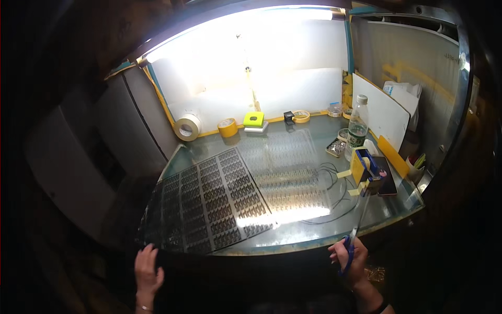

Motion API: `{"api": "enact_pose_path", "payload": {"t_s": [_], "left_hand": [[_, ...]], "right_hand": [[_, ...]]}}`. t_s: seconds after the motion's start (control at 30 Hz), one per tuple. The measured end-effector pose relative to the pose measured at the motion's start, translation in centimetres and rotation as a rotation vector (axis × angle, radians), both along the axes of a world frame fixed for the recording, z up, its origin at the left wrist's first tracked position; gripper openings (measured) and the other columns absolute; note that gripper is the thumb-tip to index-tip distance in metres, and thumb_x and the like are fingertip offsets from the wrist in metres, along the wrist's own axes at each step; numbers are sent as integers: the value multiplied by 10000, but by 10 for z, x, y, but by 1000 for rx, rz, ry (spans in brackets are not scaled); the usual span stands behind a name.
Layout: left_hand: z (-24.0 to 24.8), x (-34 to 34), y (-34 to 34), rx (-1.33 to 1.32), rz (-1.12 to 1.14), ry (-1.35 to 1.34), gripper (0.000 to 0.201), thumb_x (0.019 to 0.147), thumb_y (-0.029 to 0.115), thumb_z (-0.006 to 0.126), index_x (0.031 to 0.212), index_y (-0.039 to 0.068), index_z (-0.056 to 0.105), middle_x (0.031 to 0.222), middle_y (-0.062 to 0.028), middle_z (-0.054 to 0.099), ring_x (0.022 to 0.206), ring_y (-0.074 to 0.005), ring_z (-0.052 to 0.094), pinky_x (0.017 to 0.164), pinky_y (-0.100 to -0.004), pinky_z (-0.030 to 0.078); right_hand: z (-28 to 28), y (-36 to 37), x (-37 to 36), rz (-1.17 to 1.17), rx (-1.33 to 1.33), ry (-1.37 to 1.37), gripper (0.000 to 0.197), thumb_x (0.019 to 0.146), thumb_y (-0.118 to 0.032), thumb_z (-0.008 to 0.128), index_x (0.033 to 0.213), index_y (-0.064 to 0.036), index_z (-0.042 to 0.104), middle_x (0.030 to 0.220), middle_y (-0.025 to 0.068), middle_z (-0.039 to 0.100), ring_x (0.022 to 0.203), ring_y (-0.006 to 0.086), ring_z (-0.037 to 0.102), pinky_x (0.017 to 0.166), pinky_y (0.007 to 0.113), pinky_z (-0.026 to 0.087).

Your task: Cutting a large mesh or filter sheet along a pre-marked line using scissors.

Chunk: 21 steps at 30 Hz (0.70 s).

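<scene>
My right hand [355, 264] is closed round the blue handles of a pair of scissors [357, 225] at the table's front right. Its long blades point up and away, their tips close to a blue and yellow tape dispenser [362, 166]. Pale yellow strips of tape stick out from that dispenser. My left hand [147, 269], holding nothing, has its fingers stretched out just off the near left edge of the glass tabletop [314, 235]. Nearest to it lies a dark film sheet [209, 196] with rows of small printed patterns. A clear patterned sheet [285, 152] adjoins it on the right.
Along the back stand a white tape roll [187, 127], a yellow tape roll [227, 128] and a lime-green block [253, 119]. A plastic bottle [358, 123] rises at the right beside a small tray [335, 147]. Thin black cords [340, 209] curl near the dispenser.
</scene>
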<state>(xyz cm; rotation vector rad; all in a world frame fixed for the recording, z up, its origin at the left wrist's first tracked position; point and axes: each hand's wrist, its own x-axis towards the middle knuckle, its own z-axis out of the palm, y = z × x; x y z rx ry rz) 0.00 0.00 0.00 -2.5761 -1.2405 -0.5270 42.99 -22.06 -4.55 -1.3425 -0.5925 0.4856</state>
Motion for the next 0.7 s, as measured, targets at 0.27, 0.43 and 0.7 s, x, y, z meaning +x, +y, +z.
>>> {"api": "enact_pose_path", "payload": {"t_s": [0.27, 0.43, 0.7], "left_hand": [[-17, 190, -27, 9, -637, 112, 492, 665, -45, 525, 1150, 36, 516, 1212, -170, 485, 1149, -330, 451, 962, -468, 351], [-21, 224, -62, -9, -707, 72, 421, 720, 3, 542, 1139, -19, 504, 1204, -183, 490, 1140, -325, 462, 963, -483, 336], [-12, 264, -97, -172, -866, -168, 480, 654, 185, 713, 1064, -7, 554, 1110, -179, 530, 1019, -327, 525, 898, -447, 398]], "right_hand": [[-16, -36, -6, 291, -109, 148, 199, 845, -188, 589, 841, 3, 534, 759, 96, 624, 600, 94, 578, 523, 209, 472], [-23, -66, -26, 562, -153, 411, 273, 897, -234, 502, 947, 33, 512, 813, 112, 599, 682, 126, 584, 607, 231, 485], [-21, -103, -33, 746, -244, 723, 566, 909, -475, 313, 1055, 49, 468, 890, 108, 554, 830, 189, 566, 717, 289, 456]]}}
